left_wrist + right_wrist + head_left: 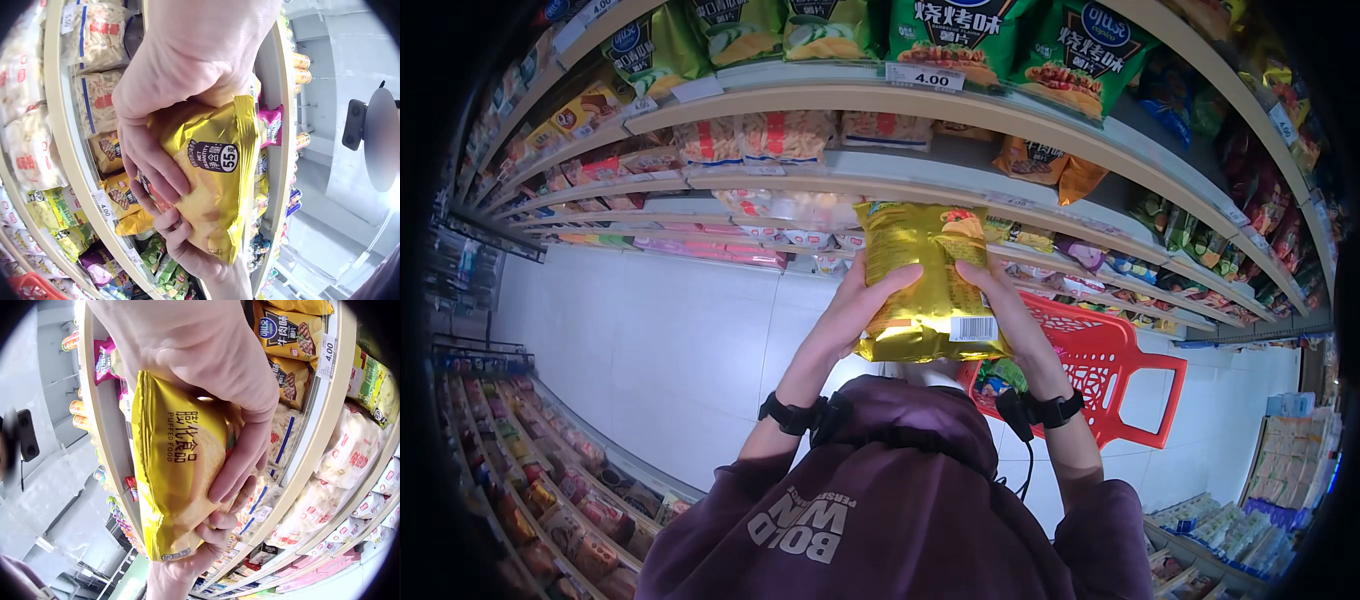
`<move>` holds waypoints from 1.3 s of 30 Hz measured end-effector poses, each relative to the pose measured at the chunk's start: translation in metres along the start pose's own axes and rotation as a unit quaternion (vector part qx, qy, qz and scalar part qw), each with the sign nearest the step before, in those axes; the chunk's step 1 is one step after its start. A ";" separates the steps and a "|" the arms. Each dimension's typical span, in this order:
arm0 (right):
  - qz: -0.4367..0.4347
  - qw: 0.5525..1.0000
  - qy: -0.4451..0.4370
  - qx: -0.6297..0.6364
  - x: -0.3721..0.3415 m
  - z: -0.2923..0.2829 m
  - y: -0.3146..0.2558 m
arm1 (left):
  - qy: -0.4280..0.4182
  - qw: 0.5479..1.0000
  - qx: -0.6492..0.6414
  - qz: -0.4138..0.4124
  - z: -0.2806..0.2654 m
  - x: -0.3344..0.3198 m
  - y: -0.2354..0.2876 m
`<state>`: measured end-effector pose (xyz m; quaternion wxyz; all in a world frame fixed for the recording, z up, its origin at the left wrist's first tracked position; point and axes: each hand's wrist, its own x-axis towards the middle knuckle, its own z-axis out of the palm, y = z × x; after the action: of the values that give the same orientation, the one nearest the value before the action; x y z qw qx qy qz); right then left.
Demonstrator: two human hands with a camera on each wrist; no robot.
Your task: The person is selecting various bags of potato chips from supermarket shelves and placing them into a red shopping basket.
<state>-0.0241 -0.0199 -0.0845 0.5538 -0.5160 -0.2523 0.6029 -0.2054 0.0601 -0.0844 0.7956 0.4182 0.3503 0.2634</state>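
Observation:
A shiny yellow snack bag (930,290) is held up before the chest, its back with a white barcode label facing the head camera. My left hand (858,305) grips one side and my right hand (1012,310) the other, thumbs lying over the back. In the left wrist view the left fingers (159,165) spread across the front of the bag (215,169), which reads 55 net quantity. From the right wrist, "puffed food" shows on the bag (178,469), with the right fingers (240,465) curled over it. Fingers of both hands meet across the front.
Curved shelves of packaged snacks face me, with green chip bags (955,40) on an upper level and orange bags (1050,165) lower. A red basket (1100,370) holding green packages stands at the right, over the pale tiled floor (640,330). More shelves (570,490) run behind me.

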 end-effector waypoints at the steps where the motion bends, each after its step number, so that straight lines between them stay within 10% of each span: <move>1: 0.012 1.000 0.001 0.003 0.000 0.000 0.000 | -0.002 1.000 -0.009 -0.007 0.001 -0.001 0.000; 14: 0.154 0.982 -0.020 0.105 0.010 -0.021 0.021 | -0.012 0.997 -0.034 -0.062 -0.007 0.010 -0.020; 25: -0.201 0.964 -0.042 -0.168 0.012 -0.013 0.029 | -0.010 0.991 0.074 0.114 -0.010 0.009 -0.014; 29: -0.349 0.779 0.024 -0.521 -0.006 -0.001 0.017 | 0.143 0.897 0.303 0.287 0.000 0.013 -0.019; 34: -0.211 0.964 0.005 -0.165 -0.009 0.003 0.025 | 0.010 0.968 0.097 0.230 -0.001 0.008 -0.019; 39: -0.015 0.993 -0.001 0.118 -0.011 -0.021 0.027 | 0.110 0.873 0.321 0.350 0.004 0.019 -0.029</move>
<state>-0.0180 -0.0429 -0.1116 0.6196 -0.4425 -0.1872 0.6206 -0.1871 0.0571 -0.1137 0.4301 0.7143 0.3315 0.4415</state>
